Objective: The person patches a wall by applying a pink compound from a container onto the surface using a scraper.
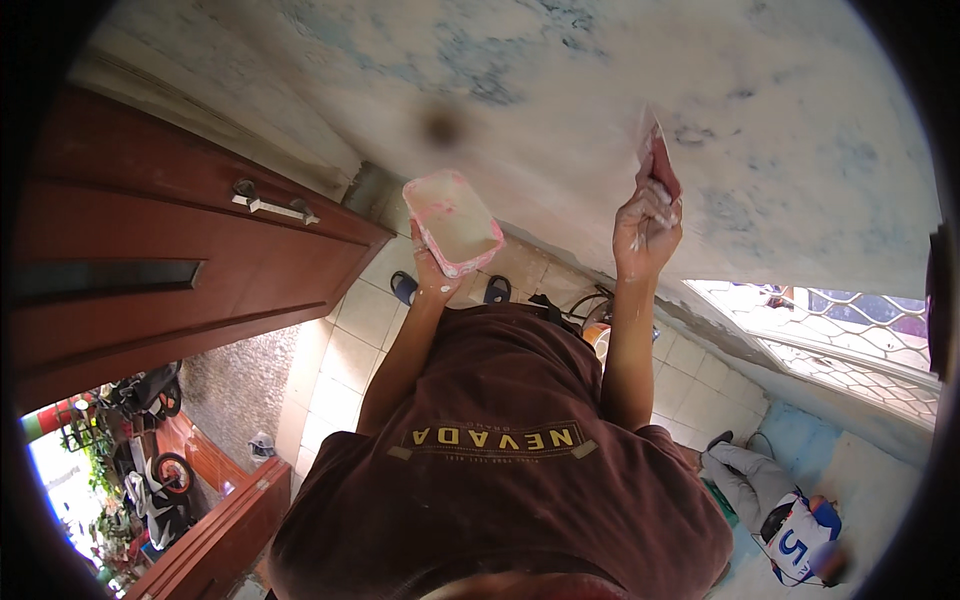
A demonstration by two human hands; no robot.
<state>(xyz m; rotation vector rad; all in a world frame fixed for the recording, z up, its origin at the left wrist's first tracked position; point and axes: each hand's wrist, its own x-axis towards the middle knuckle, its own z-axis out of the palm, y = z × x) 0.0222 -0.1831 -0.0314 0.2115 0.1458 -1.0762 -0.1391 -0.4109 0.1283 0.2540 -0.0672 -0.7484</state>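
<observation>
Supports a white, pink-streaked tub [470, 263] in the left hand [433, 270], with the fingers spread along its near side and closed on it, open mouth facing up, pale matter inside. Grips a reddish scraper [661, 165] in the right hand [648, 230], with the white-smeared fingers drawn tight about its grip. Raised in front of the pale, blue-patched wall [560, 130]; contact between blade and wall impossible to tell, the edge being blurred. Note, at left, the brown door [250, 255], with a light handle [272, 207], reaching near the tub. Below the tub, on the tiled floor [362, 312], a pair of dark slippers [403, 288], set apart. Just beside the right forearm, a rounded orange-and-white object [598, 340], partly covered by the brown shirt [480, 500] and too obscured to identify; next to it, dark cables. At right, a window grille [850, 315] in the wall; lower down, well apart from both hands, another person [775, 510] in grey trousers. Beyond the doorway at lower left, parked motorbikes [165, 495] and plants [95, 480].
</observation>
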